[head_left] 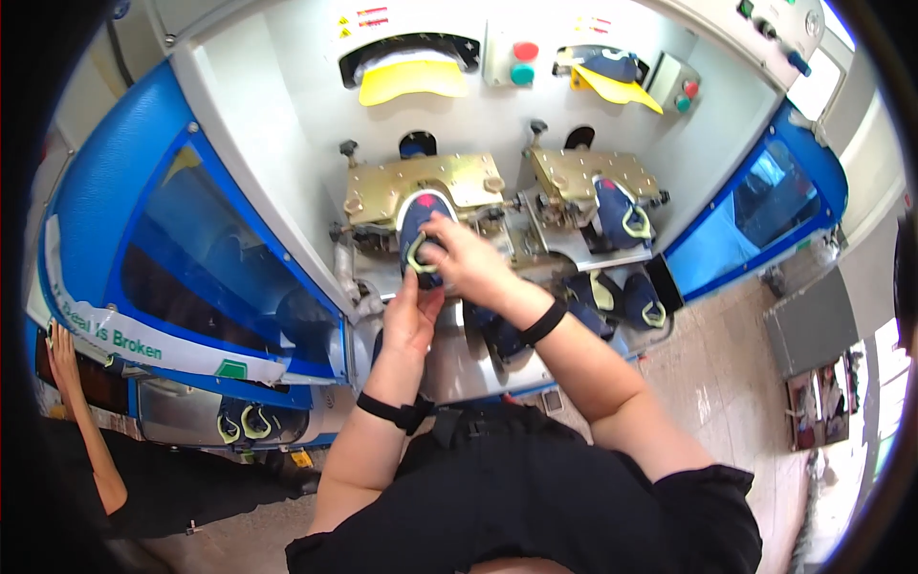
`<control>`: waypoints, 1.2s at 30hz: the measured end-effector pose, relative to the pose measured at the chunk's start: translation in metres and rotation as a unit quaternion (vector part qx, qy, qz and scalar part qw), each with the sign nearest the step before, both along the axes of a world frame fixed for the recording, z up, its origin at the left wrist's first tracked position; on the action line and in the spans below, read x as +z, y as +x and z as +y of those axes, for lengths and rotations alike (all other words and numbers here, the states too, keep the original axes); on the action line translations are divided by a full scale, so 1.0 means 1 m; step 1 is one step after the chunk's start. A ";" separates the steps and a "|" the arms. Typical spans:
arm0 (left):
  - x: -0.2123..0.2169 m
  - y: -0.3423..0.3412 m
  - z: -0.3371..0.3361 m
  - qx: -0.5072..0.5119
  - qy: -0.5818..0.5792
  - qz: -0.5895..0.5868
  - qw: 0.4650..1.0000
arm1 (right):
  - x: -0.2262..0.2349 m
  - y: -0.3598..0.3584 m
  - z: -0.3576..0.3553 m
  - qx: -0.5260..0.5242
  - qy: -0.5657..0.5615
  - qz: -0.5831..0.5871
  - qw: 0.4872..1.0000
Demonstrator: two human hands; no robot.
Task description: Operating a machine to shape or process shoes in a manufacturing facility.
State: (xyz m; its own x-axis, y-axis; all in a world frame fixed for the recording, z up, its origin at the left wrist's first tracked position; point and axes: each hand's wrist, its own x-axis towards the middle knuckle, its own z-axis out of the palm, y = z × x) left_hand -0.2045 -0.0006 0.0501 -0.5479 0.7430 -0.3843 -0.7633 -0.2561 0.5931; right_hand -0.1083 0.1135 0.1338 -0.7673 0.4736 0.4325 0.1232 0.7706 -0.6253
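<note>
A navy shoe (413, 216) with a white sole edge, a pink mark on its toe and a pale green-lined opening sits toe-first against the left brass-coloured fixture (464, 172). My left hand (413, 316) grips its heel end from the near side. From the right, my right hand (464, 256) closes over the shoe's upper, its fingers at the opening. Part of the shoe is hidden behind the fingers. At the right brass-coloured fixture (583, 175) a second navy shoe (615, 215) stands with no hand on it.
Several navy shoes (643, 297) lie on the metal tray (459, 368) below the fixtures. Button boxes (512, 57) and yellow flaps (413, 81) are on the back wall. Blue windowed panels (220, 249) flank the bay. Another person's hand (64, 359) rests at far left.
</note>
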 end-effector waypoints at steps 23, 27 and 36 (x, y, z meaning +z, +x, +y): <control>-0.017 0.082 -0.002 -0.170 0.050 0.862 0.474 | -0.068 0.228 -0.006 -0.278 -0.263 -0.002 0.924; 0.010 0.095 0.005 -0.298 0.120 0.590 0.740 | -0.012 0.246 -0.008 -0.105 -0.624 0.322 0.704; 0.113 0.066 -0.012 -0.179 0.213 0.067 0.958 | 0.041 0.159 -0.053 -0.029 -0.089 0.323 0.942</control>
